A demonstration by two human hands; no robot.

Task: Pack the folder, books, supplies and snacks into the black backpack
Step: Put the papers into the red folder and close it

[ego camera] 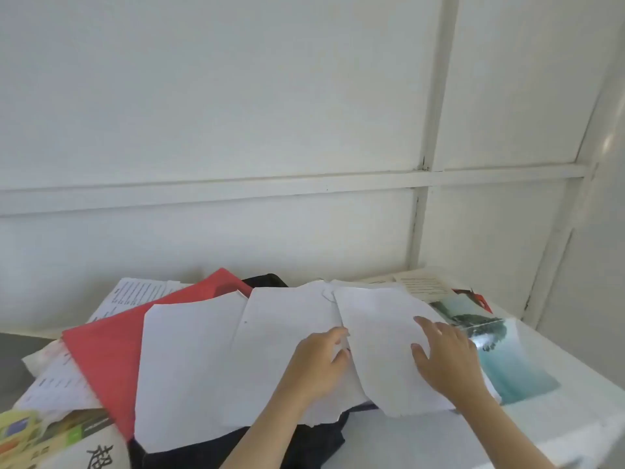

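The loose sheets [189, 350] fanned over the black backpack [304, 445] look light, limp and slippery, best squared then gripped edgewise; the left hand [318, 360] pinches one edge, while the right hand [443, 357] presses flat, fingers spread.

You worked in bright, flat, diffuse light, with a cool greenish cast over the white wall [236, 96]. A glare patch sat on the glossy book cover [514, 367] right of centre, and a soft highlight showed at the far upper right. Shadows were faint: only a thin one under your right hand [446, 360] on the white sheets [189, 360]. The whole frame was soft and your fingers were smeared. The wall battens [436, 96] leaned and bowed toward the right edge, and the packaging [44, 434] at lower left was blurred.
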